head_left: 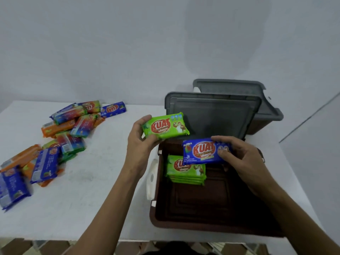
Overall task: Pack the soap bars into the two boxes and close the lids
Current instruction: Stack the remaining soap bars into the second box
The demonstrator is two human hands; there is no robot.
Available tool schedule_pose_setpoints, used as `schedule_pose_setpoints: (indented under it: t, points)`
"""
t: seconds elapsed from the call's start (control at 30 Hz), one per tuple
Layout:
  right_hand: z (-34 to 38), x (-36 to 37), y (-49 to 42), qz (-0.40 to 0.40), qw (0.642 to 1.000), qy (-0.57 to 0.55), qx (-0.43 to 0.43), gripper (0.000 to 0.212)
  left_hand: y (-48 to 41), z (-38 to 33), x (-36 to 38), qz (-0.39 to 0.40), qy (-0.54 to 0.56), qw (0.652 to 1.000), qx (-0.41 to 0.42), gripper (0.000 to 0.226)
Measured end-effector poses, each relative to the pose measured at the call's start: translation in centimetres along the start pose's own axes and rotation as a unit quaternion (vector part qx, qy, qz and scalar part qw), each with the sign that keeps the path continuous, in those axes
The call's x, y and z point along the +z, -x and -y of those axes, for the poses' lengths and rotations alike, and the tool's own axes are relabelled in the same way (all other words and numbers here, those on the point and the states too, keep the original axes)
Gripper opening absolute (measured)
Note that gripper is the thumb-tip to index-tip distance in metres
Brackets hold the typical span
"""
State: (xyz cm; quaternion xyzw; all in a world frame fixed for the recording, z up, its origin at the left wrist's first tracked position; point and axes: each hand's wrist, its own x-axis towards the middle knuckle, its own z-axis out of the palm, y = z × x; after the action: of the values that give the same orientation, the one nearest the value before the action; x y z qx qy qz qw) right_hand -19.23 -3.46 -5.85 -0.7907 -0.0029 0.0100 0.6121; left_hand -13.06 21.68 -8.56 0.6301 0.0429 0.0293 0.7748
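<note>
White tabletop (88,190) stands before a plain pale wall. On its left side lies a loose pile of soap bars (55,140), blue, orange and green. Next comes the left hand (141,142). Its fingers (145,119) curl round the left end of a green soap bar (165,127), held in the air above the box's back left corner. Below sits the brown box (202,205), open, with its grey lid (211,115) standing up behind it. A stack of green bars (185,172) lies inside, at the back left. The right hand (244,159) holds a blue soap bar (204,150) over that stack, its fingers pinching the right end. Behind, further right, a second box (257,126) is partly hidden.
</note>
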Motion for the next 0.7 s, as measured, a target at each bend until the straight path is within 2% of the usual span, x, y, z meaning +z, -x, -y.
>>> schedule_pose_setpoints:
  t: [0.27, 0.4, 0.6, 0.7]
  points:
    - [-3.1, -3.4, 1.4, -0.078, 0.989, 0.067, 0.104, 0.022, 1.8, 1.1, 2.1, 0.048, -0.109, 0.992, 0.034, 0.055]
    - [-4.3, -3.7, 1.6, -0.059, 0.980, 0.126, 0.141, 0.022, 2.0, 1.1, 2.4, 0.048, -0.138, 0.988, 0.041, 0.054]
    - [-6.5, -1.6, 0.7, -0.008, 0.968, 0.145, 0.206, 0.029, 2.2, 1.3, 2.3, 0.039, -0.141, 0.988, 0.048, 0.054]
    - [-7.5, -1.1, 0.3, -0.010, 0.960, 0.164, 0.225, 0.034, 2.2, 1.4, 2.3, 0.038, -0.140, 0.988, 0.051, 0.055]
